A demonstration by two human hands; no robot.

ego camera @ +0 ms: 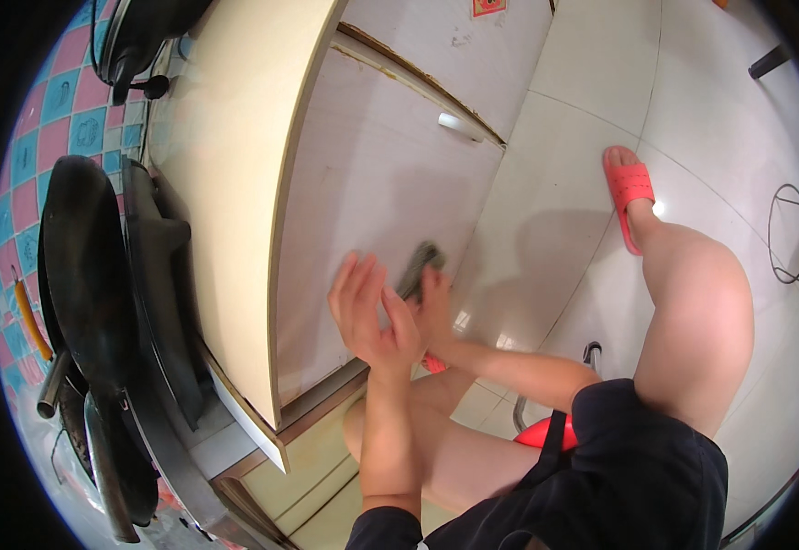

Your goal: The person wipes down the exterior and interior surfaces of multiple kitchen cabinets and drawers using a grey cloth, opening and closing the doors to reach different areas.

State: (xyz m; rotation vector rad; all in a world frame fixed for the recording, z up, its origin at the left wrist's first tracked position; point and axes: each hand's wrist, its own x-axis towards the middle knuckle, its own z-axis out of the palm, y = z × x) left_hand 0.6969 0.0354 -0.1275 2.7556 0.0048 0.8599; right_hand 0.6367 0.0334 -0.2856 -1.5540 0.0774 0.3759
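Note:
My left hand is raised in front of a pale cabinet door, its fingers loosely curled and apart, with nothing in it. Just behind and to the right of it, my right hand holds a dark grey-green cloth or scouring pad near the lower part of the door. The hands overlap in the picture, so part of the right hand and the cloth's lower end are hidden. A white handle sits near the door's far corner.
Black pans stand at the left on the counter beside the cabinet's cream side panel. A red stool seat with metal legs is partly under me. A wire-framed stool stands at the right on the tiled floor.

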